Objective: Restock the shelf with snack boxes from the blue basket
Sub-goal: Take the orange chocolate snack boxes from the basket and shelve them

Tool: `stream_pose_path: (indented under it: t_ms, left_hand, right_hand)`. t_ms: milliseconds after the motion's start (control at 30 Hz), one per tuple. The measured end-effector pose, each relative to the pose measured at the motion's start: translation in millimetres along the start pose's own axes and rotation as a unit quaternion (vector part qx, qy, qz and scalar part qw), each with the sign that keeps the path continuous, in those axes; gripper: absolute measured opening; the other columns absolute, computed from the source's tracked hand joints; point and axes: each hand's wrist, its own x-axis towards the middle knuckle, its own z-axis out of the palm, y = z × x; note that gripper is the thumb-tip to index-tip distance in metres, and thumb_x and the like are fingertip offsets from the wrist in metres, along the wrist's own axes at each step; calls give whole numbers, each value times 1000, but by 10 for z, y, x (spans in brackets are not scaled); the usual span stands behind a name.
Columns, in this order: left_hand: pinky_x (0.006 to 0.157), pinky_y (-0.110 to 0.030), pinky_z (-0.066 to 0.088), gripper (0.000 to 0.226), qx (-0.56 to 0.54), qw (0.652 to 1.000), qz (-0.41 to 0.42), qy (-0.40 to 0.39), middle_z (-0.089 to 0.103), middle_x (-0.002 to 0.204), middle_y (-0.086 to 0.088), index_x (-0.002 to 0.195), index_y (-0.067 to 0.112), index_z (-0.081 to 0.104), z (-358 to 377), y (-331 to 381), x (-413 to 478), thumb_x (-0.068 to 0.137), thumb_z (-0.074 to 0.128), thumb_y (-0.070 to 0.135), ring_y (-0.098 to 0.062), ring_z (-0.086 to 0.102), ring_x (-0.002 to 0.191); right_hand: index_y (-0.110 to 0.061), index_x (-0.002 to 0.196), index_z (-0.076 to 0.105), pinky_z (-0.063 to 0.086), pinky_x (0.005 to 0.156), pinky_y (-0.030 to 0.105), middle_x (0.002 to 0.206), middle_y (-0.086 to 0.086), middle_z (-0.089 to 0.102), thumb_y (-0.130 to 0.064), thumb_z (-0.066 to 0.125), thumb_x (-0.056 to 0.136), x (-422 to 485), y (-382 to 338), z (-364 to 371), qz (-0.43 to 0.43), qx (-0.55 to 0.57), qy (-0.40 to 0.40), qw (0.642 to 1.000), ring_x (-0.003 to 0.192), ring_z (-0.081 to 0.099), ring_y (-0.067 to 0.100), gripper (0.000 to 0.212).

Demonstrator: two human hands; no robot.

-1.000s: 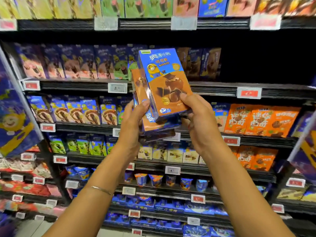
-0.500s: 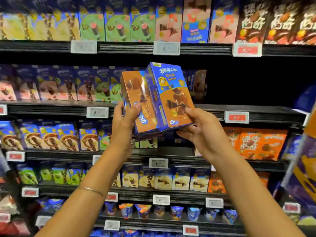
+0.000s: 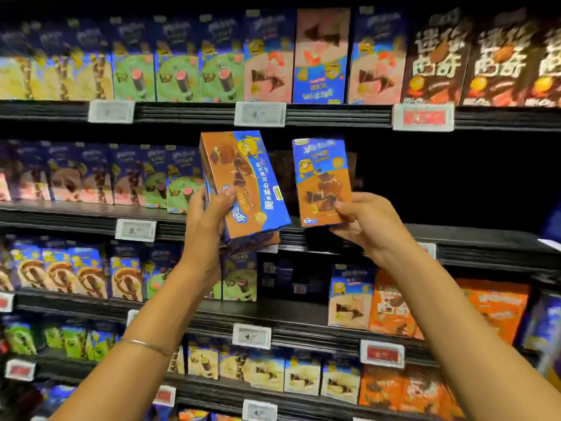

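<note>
Two blue-and-brown snack boxes are held up before a black shelf (image 3: 473, 238). The left box (image 3: 243, 183), gripped in the left hand (image 3: 209, 220), leans top-left with its print upside down; a back box (image 3: 267, 240) shows its edge just beneath. The right box (image 3: 323, 180), pinched at its lower corner by the right hand (image 3: 364, 220), stands upright facing forward, apart from the others.
</note>
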Motion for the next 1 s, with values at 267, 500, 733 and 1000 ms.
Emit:
stream_pose_path:
  t_ms: [267,500,733,1000]
  left_hand:
    - [83,-38,61,92,-8,1000,10,2,70,120,-10,143,4,53,60,-102,91,67,72,52,-24,73,98]
    - [82,-32,58,64,-5,999,31,-42,74,102,1,123,10,56,39,-94,287,74,69,49,-15,73,90]
    - [93,-41,55,65,3,999,17,-48,74,111,-3,124,12,60,-101,-101,423,73,71,51,-19,73,97]
    - [84,-35,59,58,-2,997,13,-76,77,106,0,119,15,63,-164,-116,475,75,68,51,-17,75,93]
  right_hand:
    - [-18,100,52,57,75,36,112,10,65,-17,73,90,709,138,-66,-27,-196,40,979,95,66,22,24]
    - [-10,97,61,44,60,28,97,9,67,-37,76,83,963,291,-145,-34,-412,61,909,78,60,21,34]
    - [-7,102,59,40,74,31,116,21,65,-24,65,90,1182,349,119,-41,-526,57,847,94,60,36,22]
    - [-9,84,49,38,73,33,116,23,65,-20,52,94,1387,363,242,-24,-612,38,789,83,48,30,16]
